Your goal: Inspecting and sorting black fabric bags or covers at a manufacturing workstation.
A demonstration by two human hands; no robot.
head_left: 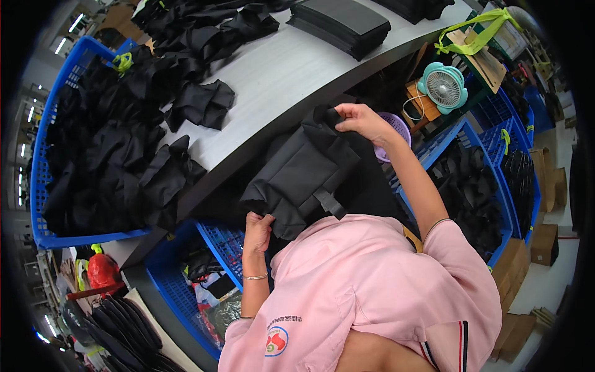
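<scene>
The black fabric bag (297,168) lies slantwise between the pink shirt (378,266) and the near edge of the desk (266,77), its strap (330,203) hanging toward the body. The left grip (258,230) pinches the bag's near left end between thumb and fingers; the right grip (364,124) pinches its far right end, fingertips partly hidden in the cloth. Holding it at opposite ends presumably keeps the soft body extended and its seamed face in view. At left, a blue basket (41,167) overflows with black fabric pieces (102,161) onto the desk, probably so placed to be within reach. At the desk's far side, a stack of black panels (341,26) lies squared, likely to keep the pieces flat. At right, a mint-green fan (444,87) stands near, perhaps for cooling, beyond a purple basket (401,127).
</scene>
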